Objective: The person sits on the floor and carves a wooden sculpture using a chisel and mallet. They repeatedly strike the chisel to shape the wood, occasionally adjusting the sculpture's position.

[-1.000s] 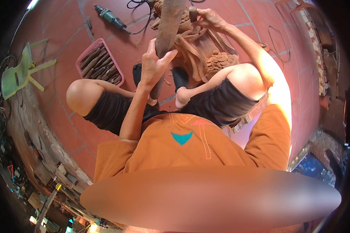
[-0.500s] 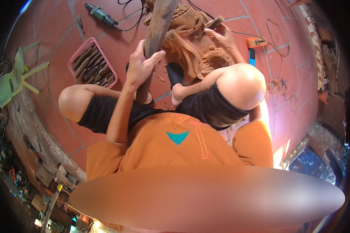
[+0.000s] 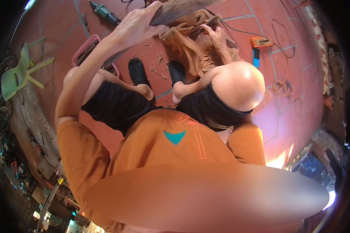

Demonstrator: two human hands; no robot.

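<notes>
My left hand [image 3: 138, 29] is wrapped round a thick wooden club [image 3: 184, 11], now raised and slanting across the top of the picture. Its thin end sticks out behind my wrist. My right hand [image 3: 218, 40] grips a slim carving chisel [image 3: 213, 21] by its handle, close above a brown wood carving [image 3: 186, 46] with flowing, fold-like relief. The chisel's cutting tip cannot be made out. The carving rests on the floor beyond my feet, partly hidden by the club and my right hand.
Wood shavings [image 3: 158, 72] litter the red tile floor. At left are a pink basket [image 3: 85, 48] of tools, a green power tool [image 3: 104, 13] and a green plastic chair [image 3: 17, 73]. At right lie an orange power strip [image 3: 260, 42], a blue phone [image 3: 256, 57] and a coiled cord [image 3: 282, 88].
My left hand has swung the club up and leftward, turning it from near upright to a slant. My right hand stays by the carving with the chisel.
</notes>
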